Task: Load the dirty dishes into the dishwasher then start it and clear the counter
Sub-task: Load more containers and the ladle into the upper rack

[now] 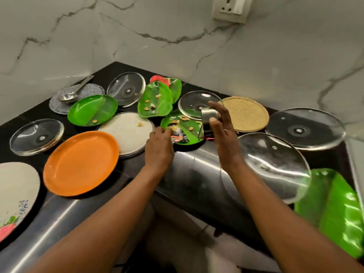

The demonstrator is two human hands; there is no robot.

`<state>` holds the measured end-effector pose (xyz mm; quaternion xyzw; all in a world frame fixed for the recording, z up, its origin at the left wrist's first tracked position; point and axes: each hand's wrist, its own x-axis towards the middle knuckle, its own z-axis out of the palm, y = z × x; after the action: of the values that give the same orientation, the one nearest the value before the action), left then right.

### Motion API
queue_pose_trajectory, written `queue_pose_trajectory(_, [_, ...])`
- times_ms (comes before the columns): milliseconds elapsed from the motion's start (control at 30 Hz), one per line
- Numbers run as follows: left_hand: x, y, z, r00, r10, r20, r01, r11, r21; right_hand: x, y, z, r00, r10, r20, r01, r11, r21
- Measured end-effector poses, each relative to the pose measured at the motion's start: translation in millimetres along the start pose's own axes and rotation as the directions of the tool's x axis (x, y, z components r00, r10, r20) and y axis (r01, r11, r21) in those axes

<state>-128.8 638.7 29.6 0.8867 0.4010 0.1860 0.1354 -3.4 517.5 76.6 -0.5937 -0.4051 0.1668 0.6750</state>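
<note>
Dirty dishes cover a black corner counter [110, 69]. My right hand [220, 125] grips a small steel cup [209, 116], tilted over a green leaf-pattern plate [189, 128] that carries food crumbs and a crumpled wrapper [177, 135]. My left hand [159, 146] reaches onto that plate's near edge, its fingertips at the scraps; whether it pinches anything is hidden. Around it lie an orange plate [80, 164], a white plate [128, 133], more green plates [92, 110] [153, 102] and several glass lids [199, 104] [126, 91].
A steel ladle [72, 93] lies on a clear patterned plate at the back left. A woven round mat [246, 114] sits right of centre, glass lids [305, 128] [271, 164] beyond it, a green tray [332, 209] at the right edge. A floral plate [15, 196] is at left. A wall socket [230, 8] sits above.
</note>
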Motion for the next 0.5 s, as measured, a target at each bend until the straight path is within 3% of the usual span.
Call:
queue_pose_trajectory(67, [-31.4, 23.3, -5.0, 0.999, -0.029, -0.022, 0.023, 0.977, -0.21, -36.7, -18.9, -24.1, 0.996, 0.089, -0.016, -0.088, 0.995, 0.042])
queue_pose_trajectory(167, [-87.6, 52.6, -19.3, 0.999, 0.005, -0.033, -0.019, 0.903, -0.429, -96.4, -38.5, -57.9, 0.996, 0.083, -0.028, -0.085, 0.991, -0.103])
queue_pose_trajectory(300, [-170.1, 96.5, -51.0, 0.988, 0.093, -0.12, -0.147, 0.794, -0.59, -186.5, -68.3, -98.8, 0.992, 0.057, -0.112, -0.071, 0.989, -0.127])
queue_pose_trajectory(433, [-240.2, 146.4, -79.5, 0.991, 0.098, -0.096, -0.137, 0.682, -0.719, -276.7, -103.9, -137.8, 0.969, 0.097, -0.228, -0.13, 0.983, -0.133])
queue_pose_trajectory(500, [-273.2, 166.4, -86.1, 0.985, 0.15, -0.082, -0.164, 0.695, -0.7, -318.6, -120.3, -153.1, 0.957, 0.139, -0.256, -0.184, 0.97, -0.16])
